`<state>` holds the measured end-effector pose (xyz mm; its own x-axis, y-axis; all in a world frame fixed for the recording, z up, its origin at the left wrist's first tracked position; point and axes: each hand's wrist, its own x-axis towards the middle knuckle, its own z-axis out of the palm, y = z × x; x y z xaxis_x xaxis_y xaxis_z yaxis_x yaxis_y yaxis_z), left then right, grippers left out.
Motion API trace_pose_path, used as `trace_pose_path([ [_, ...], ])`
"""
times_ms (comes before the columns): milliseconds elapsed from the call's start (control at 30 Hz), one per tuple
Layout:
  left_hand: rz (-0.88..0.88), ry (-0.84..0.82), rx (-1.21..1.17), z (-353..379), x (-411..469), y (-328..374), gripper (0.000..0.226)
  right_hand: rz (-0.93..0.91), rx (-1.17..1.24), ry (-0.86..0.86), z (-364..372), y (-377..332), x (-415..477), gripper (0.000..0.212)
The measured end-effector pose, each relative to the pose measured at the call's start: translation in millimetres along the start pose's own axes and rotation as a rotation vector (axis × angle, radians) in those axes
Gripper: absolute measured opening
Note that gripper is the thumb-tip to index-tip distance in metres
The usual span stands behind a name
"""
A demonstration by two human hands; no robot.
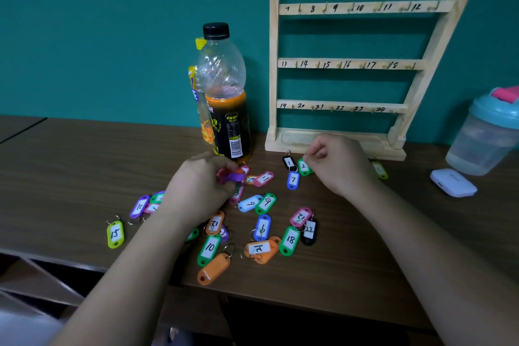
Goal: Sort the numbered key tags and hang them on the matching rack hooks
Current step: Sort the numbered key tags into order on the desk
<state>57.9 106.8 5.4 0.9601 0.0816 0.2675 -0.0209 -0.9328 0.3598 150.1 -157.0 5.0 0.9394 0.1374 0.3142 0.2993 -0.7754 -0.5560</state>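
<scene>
Several coloured numbered key tags lie scattered on the brown table (84, 166), among them a yellow-green 15 (115, 234), a green 10 (209, 250) and a green 18 (290, 240). My left hand (196, 188) grips a small bunch of tags, a purple one (233, 177) showing between its fingers. My right hand (338, 161) has curled fingers pinching at the ring of the green tag 2 (304, 167), beside the black tag 1 (289, 162) and blue tag 7 (293, 180). The wooden rack (351, 64) leans on the teal wall, its numbered hooks bare.
A bottle with orange drink (224, 98) stands left of the rack, a second yellow bottle behind it. A clear shaker with a teal lid (486, 135) and a white case (453, 182) sit at the right. The table's front edge runs below the tags.
</scene>
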Motion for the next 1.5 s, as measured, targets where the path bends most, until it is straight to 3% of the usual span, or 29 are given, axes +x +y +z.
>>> trace_pose_path([
  [300, 0.015, 0.062, 0.014, -0.5, -1.0, 2.3, 0.008, -0.168, 0.116, -0.013, -1.4, -21.0, -22.2, 0.007],
  [367, -0.050, 0.080, -0.142, -4.3, -4.1, 4.9, 0.008, -0.165, 0.172, -0.032, -2.0, -24.7, -25.4, 0.008],
  [500, -0.203, -0.053, -0.643, -15.1, -14.5, 15.3, 0.018, -0.187, 0.284, -0.122, -2.9, -31.8, -29.2, 0.007],
  [767, -0.178, -0.179, -0.854, -20.3, -22.5, 27.4, 0.011, -0.243, 0.469, -0.309, -2.4, -42.9, -37.0, 0.007],
  [967, -0.157, -0.234, -0.793, -13.7, -23.3, 31.1, 0.008, -0.226, 0.487, -0.315, 1.8, -41.2, -39.9, 0.009],
  [1333, 0.024, -0.144, -0.467, 0.6, -22.3, 52.4, 0.002, -0.058, 0.562, -0.360, -23.3, -20.5, -29.6, 0.006],
  [1500, 0.064, -0.099, -0.367, 8.2, -20.2, 54.1, 0.006, -0.022, 0.263, -0.152, -57.6, 20.8, -8.2, 0.012],
])
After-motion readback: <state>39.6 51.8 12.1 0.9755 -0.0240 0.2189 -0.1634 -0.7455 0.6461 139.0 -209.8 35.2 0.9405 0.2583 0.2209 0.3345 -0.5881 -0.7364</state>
